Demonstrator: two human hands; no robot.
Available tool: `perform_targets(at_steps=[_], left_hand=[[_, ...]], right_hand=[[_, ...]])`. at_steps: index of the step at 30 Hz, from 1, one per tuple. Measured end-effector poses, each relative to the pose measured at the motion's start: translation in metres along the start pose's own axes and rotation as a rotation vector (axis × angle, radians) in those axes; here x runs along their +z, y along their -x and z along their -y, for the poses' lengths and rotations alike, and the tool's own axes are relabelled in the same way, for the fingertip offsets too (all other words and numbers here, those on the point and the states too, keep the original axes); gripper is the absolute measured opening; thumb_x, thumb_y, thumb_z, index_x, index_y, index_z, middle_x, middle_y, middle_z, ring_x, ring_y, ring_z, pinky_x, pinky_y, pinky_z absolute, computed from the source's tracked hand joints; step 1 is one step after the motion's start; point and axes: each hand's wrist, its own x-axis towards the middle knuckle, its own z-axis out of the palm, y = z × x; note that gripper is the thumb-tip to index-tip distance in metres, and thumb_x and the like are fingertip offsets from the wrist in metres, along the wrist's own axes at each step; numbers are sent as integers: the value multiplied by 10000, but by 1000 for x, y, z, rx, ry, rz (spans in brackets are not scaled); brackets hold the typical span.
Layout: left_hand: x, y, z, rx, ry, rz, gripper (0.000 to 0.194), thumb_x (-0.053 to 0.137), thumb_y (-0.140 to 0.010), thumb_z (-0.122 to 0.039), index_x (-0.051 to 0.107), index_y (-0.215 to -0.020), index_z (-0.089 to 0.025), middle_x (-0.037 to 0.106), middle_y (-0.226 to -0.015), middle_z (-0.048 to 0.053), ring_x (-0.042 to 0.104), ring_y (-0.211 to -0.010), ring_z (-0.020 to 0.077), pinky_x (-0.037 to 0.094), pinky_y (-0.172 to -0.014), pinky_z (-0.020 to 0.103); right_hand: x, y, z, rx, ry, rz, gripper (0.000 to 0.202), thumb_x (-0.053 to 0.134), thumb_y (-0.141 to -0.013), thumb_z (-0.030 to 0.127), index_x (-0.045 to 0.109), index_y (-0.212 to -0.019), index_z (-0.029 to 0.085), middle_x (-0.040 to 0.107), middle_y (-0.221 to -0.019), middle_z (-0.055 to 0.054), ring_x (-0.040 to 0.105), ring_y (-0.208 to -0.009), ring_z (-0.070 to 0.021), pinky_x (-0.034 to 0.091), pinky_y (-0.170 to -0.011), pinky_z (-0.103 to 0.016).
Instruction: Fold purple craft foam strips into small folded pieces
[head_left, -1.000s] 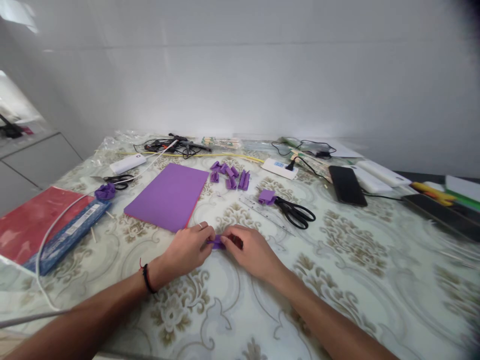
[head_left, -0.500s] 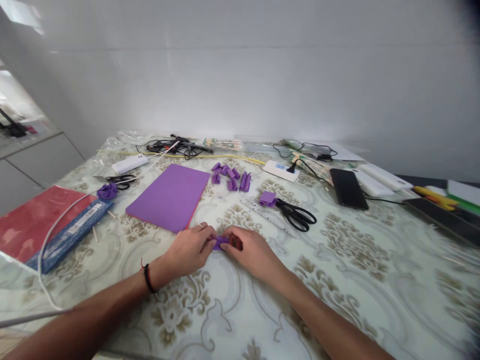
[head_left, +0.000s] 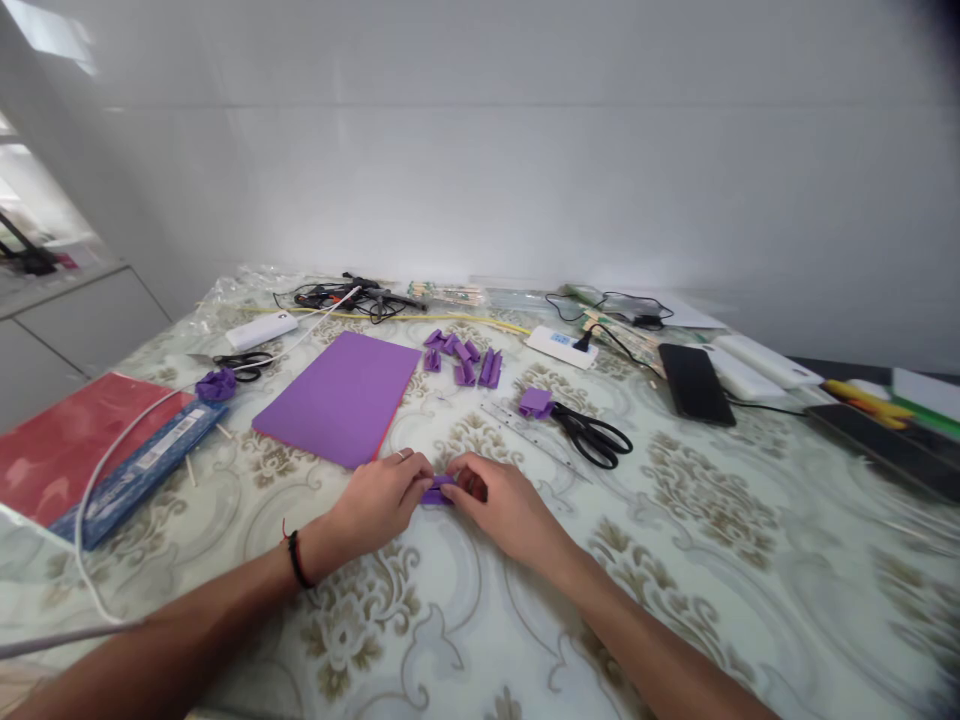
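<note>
Between my two hands lies a small folded piece of purple paper (head_left: 435,493), low on the patterned tablecloth (head_left: 480,600). My left hand (head_left: 386,497) pinches its left end, and a ring shows on one finger. At the right end, the thumb and fingers of my right hand (head_left: 504,497) are closed on the same paper. My fingertips cover much of it. Just beyond my left hand is a stack of purple paper sheets (head_left: 341,395) with a red edge showing. Several folded purple pieces (head_left: 461,357) sit farther back.
Right of centre are black-handled scissors (head_left: 592,435), a stack of small purple paper pieces (head_left: 535,402) and a clear ruler (head_left: 532,438). A power strip (head_left: 562,346) and phone (head_left: 696,384) lie behind. On the left are a red paper pack (head_left: 90,430), more scissors (head_left: 244,366) and a white cable (head_left: 97,470).
My hands stay nearly in place, with small finger movements at the purple paper. More of the paper's flat lower face shows between the fingertips. The view shifts slightly.
</note>
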Motion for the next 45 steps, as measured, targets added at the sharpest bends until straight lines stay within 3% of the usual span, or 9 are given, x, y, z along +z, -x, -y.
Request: perform_targets(at_steps=[5, 10, 18, 32, 39, 45], left_hand=[[-3, 0, -1, -14, 46, -7, 130, 524, -991, -234, 646, -1032, -210, 746, -1015, 50, 706, -901, 240, 482, -745, 324], [-5, 1, -4, -47, 174, 18, 123, 561, -954, -213, 657, -1031, -217, 752, -855, 14, 693, -778, 198, 452, -675, 275], [-2, 3, 1, -27, 258, 30, 145, 525, -965, -201, 653, -1030, -224, 748, -825, 6, 689, -736, 180, 472, -677, 259], [-3, 1, 0, -11, 125, 17, 188, 555, -909, -109, 658, -1029, -212, 746, -1020, 45, 697, -916, 227, 521, -814, 337], [4, 2, 6, 134, 146, -23, 355, 510, -893, -41, 714, -1101, -242, 718, -1224, 49, 680, -1139, 219, 531, -1015, 348], [2, 2, 6, 207, 133, 9, 373, 471, -964, -68, 737, -1154, -247, 739, -1302, 24, 677, -1216, 197, 517, -1080, 348]], right_hand=[[1, 0, -1, 28, -52, -5, 87, 664, -906, 301, 678, -947, 225, 720, -764, -2, 642, -694, -196, 460, -669, -308], [1, 0, -2, 73, -130, 15, 125, 691, -874, 287, 678, -980, 222, 712, -752, 7, 637, -687, -190, 461, -663, -302], [1, 2, 4, -63, -15, -23, 189, 683, -816, 106, 629, -954, 223, 606, -929, -1, 562, -720, -159, 449, -705, -296], [4, 3, -1, -205, -50, 45, 198, 591, -833, 22, 622, -756, 202, 552, -821, 18, 542, -681, -135, 400, -646, -254], [0, 4, 2, -219, 27, 64, 218, 590, -787, -4, 600, -722, 203, 573, -780, 17, 567, -699, -147, 410, -662, -251], [-2, 7, 8, -202, 115, 107, 66, 691, -832, 159, 666, -805, 214, 649, -813, 0, 606, -750, -170, 426, -684, -268]])
